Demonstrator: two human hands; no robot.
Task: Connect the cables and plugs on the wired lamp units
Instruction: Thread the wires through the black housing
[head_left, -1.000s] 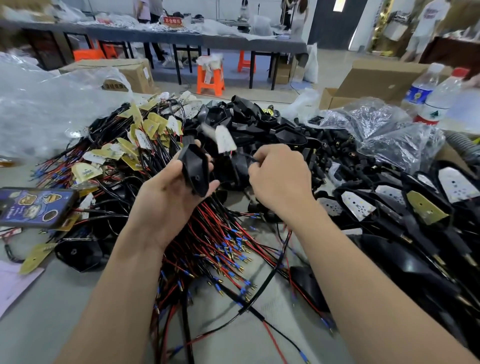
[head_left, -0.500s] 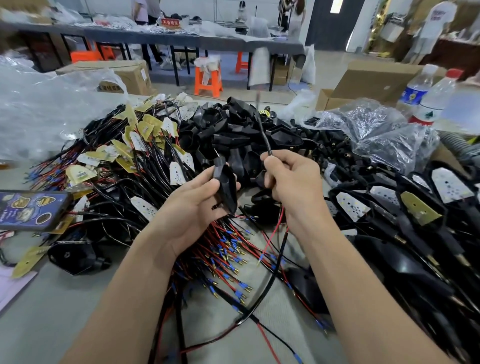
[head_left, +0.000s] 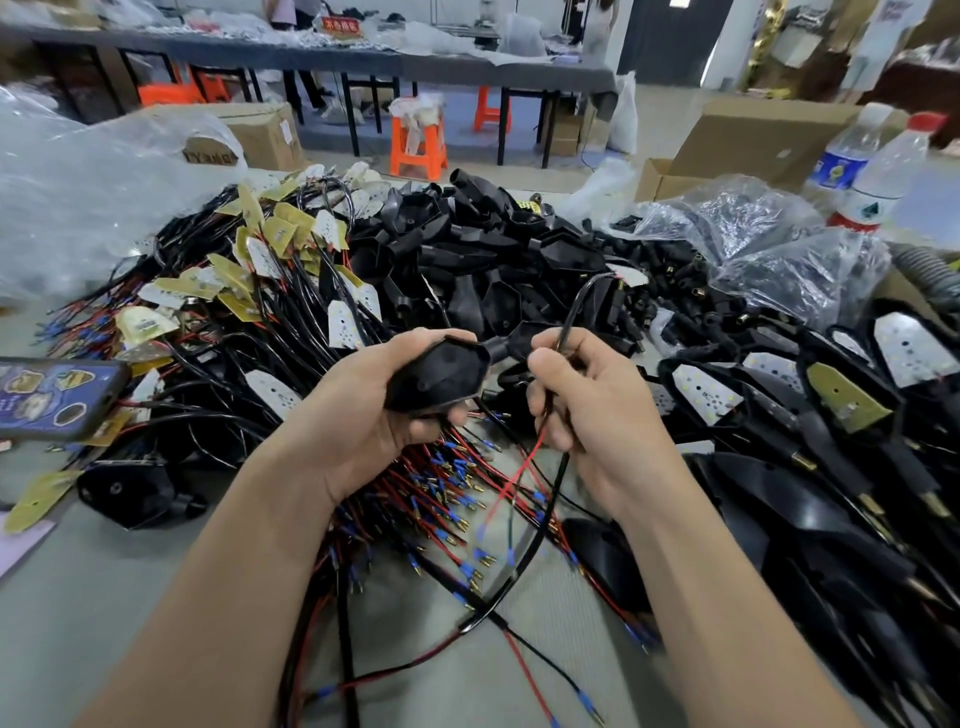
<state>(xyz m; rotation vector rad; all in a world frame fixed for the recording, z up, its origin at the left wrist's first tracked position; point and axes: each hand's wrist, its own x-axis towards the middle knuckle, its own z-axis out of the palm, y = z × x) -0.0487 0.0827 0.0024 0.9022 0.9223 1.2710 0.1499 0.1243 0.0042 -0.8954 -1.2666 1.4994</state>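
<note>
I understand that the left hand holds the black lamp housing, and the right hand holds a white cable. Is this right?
Not quite. The left hand does hold the black lamp housing, but the cable in the right hand is black, not white, as the head view shows.

Single head cam, facing fwd & down, close over worktable (head_left: 67, 613)
</note>
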